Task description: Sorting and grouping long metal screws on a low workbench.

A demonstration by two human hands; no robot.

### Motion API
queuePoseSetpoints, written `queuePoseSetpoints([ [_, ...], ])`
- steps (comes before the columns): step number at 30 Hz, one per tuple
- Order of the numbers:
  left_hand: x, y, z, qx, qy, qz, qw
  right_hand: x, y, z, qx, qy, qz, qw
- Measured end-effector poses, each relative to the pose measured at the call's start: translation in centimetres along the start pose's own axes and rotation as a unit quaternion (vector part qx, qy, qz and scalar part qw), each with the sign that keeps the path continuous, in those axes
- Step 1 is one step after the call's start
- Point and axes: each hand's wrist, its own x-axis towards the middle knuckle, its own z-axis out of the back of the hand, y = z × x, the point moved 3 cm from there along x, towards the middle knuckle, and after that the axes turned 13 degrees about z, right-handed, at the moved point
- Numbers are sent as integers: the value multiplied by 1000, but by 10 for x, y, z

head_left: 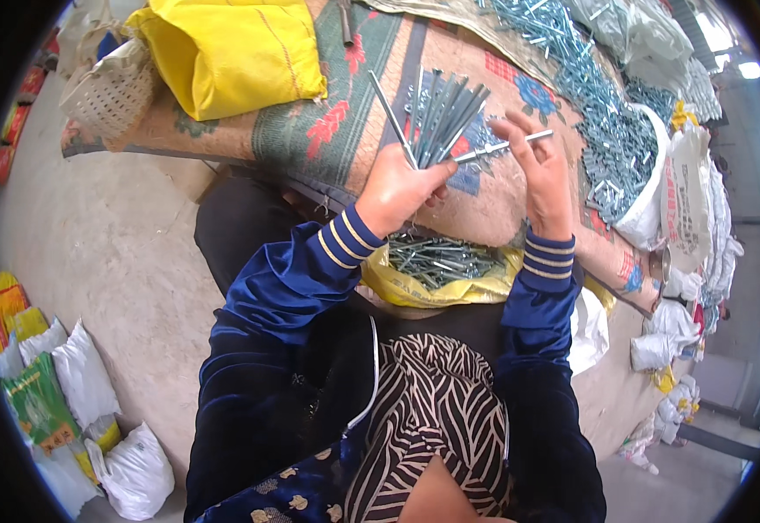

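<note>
Right now my left hand (397, 187) is closed round a bundle of metal rods (439, 113), their lower ends gathered in my fist and their upper ends fanning out above it. One single rod (484, 152) runs sideways from beside my left thumb to my right hand (544, 179), which is raised with its fingers half curled; I cannot tell whether they are closed on it.

Under my hands lies a patterned cloth (484, 218). Some small metal pieces rest on it, partly hidden by the bundle. Between my forearms, just below the cloth's edge, more loose rods (441, 261) fill an open yellow sack (397, 295).

Farther off to the right, a white sack (650, 218) holds many metal fasteners (611, 157), and a loose heap (554, 44) spreads above it. A yellow bag (231, 61) sits at the upper left, beside a woven basket (109, 96). Red lettering marks a pale sack (681, 192) at the right, and a green bag (40, 401) on the left floor carries print too small to read.
</note>
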Motion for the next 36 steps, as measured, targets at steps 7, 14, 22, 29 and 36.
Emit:
queuePoseSetpoints([
  [7,-4,-1,3,32,-15,11,999,-3,-1,-2,-37,70,-91,993],
  [14,-3,-3,0,14,-26,10,1000,-4,-15,12,-30,61,9,998],
  [22,-2,-3,4,30,-29,2,999,-3,-12,6,10,104,-122,987],
  [29,-8,-1,4,44,-12,-7,999,-14,-8,5,16,86,-38,995],
  [36,-9,6,0,79,0,-55,995,-29,2,-2,-17,176,-82,981],
])
